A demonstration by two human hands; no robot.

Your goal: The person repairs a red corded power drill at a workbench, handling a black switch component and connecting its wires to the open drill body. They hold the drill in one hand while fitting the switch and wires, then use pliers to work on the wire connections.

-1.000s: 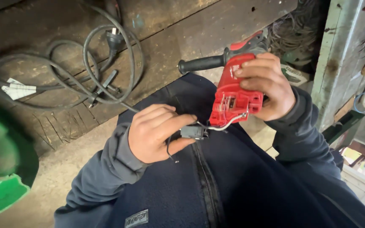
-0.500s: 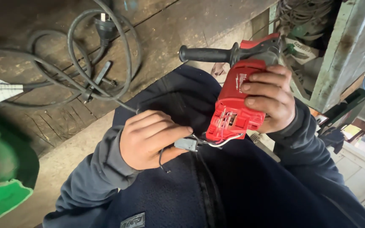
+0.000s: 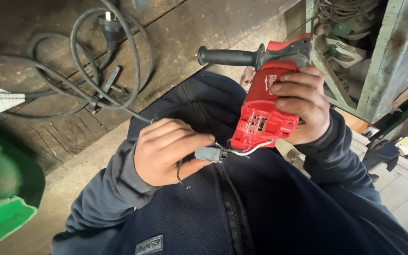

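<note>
Now we note a red plastic power drill body with a black side handle (image 3: 265, 101) in the centre right of the frame, held up in the right hand (image 3: 303, 101); its fingers are wrapped close together over the red housing. Against the frame half a second back, the drill sits a little lower and more to the left, and the small grey plastic switch block (image 3: 209, 154) has stayed at the same spot just beside the drill's open rear end. The left hand (image 3: 166, 151), centre of the frame, pinches that block between thumb and curled fingers. Thin white and dark wires (image 3: 251, 148) run from the block into the open housing.

Count: one drill, one switch block, two hands. One black rubber power cable with a plug (image 3: 105, 61) lies coiled on the worn wooden boards (image 3: 190, 28) in the upper left; its coil has shifted slightly in view. One blurred green shape (image 3: 1, 198) fills the lower left. One pale green metal stand (image 3: 383, 56) rises at the upper right.
</note>
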